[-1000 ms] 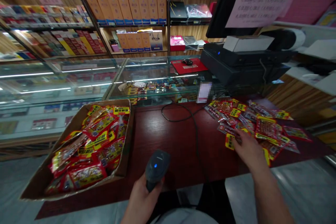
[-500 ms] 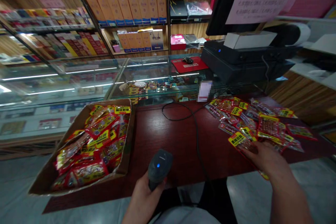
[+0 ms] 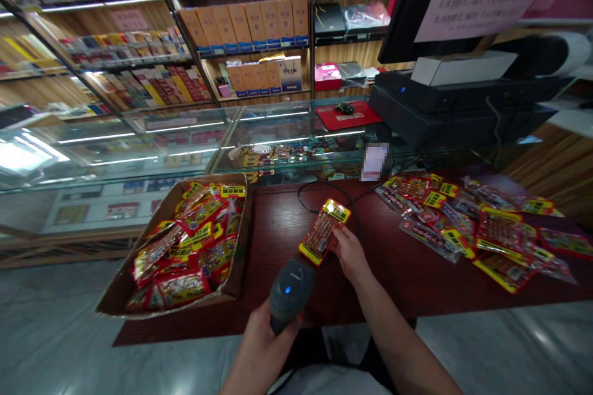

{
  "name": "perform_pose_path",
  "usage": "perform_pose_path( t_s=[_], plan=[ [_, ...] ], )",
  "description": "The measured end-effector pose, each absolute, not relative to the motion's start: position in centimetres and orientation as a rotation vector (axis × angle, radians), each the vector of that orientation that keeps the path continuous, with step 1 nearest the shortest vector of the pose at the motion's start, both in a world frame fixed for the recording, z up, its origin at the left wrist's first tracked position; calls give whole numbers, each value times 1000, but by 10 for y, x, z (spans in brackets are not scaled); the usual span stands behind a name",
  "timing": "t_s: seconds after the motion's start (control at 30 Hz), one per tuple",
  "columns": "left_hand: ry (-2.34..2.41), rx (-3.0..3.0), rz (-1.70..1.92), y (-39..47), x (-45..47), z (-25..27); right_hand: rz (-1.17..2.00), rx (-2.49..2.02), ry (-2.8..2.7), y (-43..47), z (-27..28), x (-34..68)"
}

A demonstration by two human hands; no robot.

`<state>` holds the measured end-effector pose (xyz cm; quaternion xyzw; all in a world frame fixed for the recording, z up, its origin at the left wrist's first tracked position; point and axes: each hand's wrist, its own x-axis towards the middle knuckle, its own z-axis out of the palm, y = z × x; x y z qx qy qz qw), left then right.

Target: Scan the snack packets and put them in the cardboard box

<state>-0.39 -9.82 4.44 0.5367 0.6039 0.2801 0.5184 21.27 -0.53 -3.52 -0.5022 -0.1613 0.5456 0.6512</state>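
Note:
My left hand point(image 3: 266, 336) is wrapped round the handle of a dark barcode scanner point(image 3: 293, 287), whose blue light is lit. Between the fingers and thumb of my right hand point(image 3: 351, 253) is a snack packet point(image 3: 325, 229), red and yellow with a see-through middle that shows brown sticks. It is tilted, just beyond the scanner's head. To the right lies a loose pile of similar snack packets point(image 3: 500, 231) on the dark red table point(image 3: 278, 210). A cardboard box point(image 3: 244, 241) full of such packets stands at the left.
A black cable point(image 3: 308, 207) loops on the table behind the packet. Farther back are a glass display counter point(image 3: 199, 163), a red mat point(image 3: 333, 120) with a mouse point(image 3: 344, 108), and a monitor point(image 3: 403, 6) at the right. Shelves of boxes line the wall.
My right hand has brought a snack packet from the right-hand pile leftward to in front of the scanner. My left hand still holds the scanner. The view has shifted somewhat to the left.

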Motion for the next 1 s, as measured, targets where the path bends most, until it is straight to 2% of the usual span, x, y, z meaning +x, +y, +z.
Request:
perform_pose_path(
  t_s=[0.27, 0.63, 1.0],
  plan=[
    [1428, 1302, 579, -101, -2, 42, 1224, -1070, -268, -4, -48, 221],
    [1396, 1179, 613, -96, 11, 35, 1295, -671, 137, -2, -33, 223],
    [1401, 1209, 564, -97, 16, 44, 1312, -711, 80, 1, -38, 218]
  ],
)
